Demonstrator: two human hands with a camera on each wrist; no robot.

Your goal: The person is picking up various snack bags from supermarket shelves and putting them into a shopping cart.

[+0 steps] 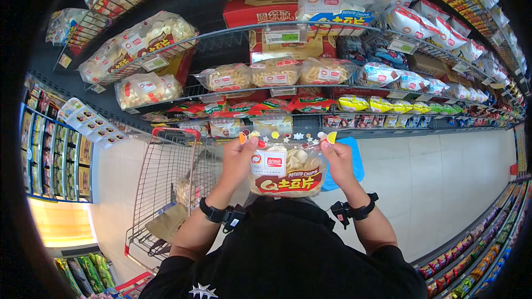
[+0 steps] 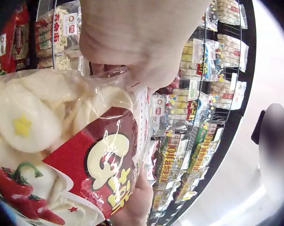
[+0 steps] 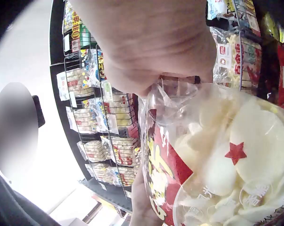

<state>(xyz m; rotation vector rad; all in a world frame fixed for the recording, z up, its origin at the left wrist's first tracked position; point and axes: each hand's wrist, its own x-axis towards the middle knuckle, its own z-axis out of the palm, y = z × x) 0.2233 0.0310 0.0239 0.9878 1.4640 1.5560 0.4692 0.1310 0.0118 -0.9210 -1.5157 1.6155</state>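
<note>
A clear bag of potato chips with a red label hangs upright between the two hands in the head view. The left hand pinches its upper left corner, and the right hand pinches the upper right corner. In the left wrist view the chip bag fills the lower left, below the left hand. From the right wrist view, the bag shows pale chips and a red star, with the right hand above it.
Wire shelves with snack bags stand in front. A shopping cart holding a brown bag is at the left, and a blue object lies behind the right hand. More racks line the lower right; pale floor shows between.
</note>
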